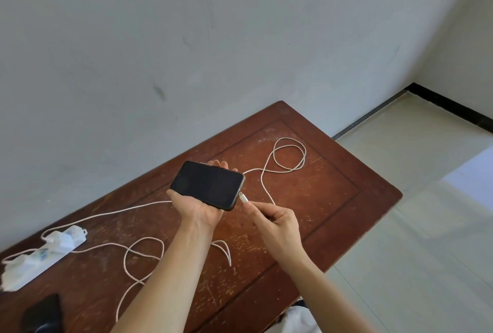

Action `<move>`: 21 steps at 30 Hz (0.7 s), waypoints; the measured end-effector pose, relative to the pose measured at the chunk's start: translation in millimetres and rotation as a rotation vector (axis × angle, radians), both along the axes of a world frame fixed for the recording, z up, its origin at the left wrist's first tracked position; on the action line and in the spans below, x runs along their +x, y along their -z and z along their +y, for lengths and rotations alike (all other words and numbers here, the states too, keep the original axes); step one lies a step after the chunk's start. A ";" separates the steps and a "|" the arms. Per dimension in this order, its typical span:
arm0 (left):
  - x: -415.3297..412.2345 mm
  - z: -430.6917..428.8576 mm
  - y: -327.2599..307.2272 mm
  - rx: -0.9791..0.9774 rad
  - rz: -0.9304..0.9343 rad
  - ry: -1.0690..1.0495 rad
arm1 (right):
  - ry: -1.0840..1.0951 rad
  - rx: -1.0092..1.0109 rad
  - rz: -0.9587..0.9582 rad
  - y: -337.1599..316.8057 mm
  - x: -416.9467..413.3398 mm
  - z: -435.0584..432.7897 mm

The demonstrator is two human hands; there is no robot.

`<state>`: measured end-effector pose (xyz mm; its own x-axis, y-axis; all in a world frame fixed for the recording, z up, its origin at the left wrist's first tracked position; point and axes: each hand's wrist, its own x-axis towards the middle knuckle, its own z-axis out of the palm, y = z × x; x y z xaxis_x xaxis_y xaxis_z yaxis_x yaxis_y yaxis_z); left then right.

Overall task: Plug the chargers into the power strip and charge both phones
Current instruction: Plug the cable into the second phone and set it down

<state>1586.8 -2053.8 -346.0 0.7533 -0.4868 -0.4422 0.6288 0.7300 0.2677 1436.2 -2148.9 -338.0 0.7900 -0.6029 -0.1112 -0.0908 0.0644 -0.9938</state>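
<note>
bright, even daylight with soft shadows, a pale glare patch on the floor [469,172] right of the hands, wide-angle bending at the edges, sharp focus.

Two bare forearms enter from bottom edge, no sleeves, no watch, rings or bands visible. Left hand [198,206] and right hand [280,222] ungloved; nails short, unpainted. Bit of white garment [298,319] at lower frame.
</note>
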 end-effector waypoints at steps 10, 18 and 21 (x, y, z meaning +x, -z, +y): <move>6.9 -1.1 1.1 0.020 -0.087 0.133 | -0.140 0.027 0.059 -10.6 -2.8 -23.4; 9.2 -4.1 -2.1 0.115 -0.168 0.169 | -0.142 0.061 0.123 -15.6 -0.9 -24.0; 9.3 -4.5 -2.1 0.148 -0.162 0.159 | -0.130 0.085 0.149 -17.0 0.7 -23.0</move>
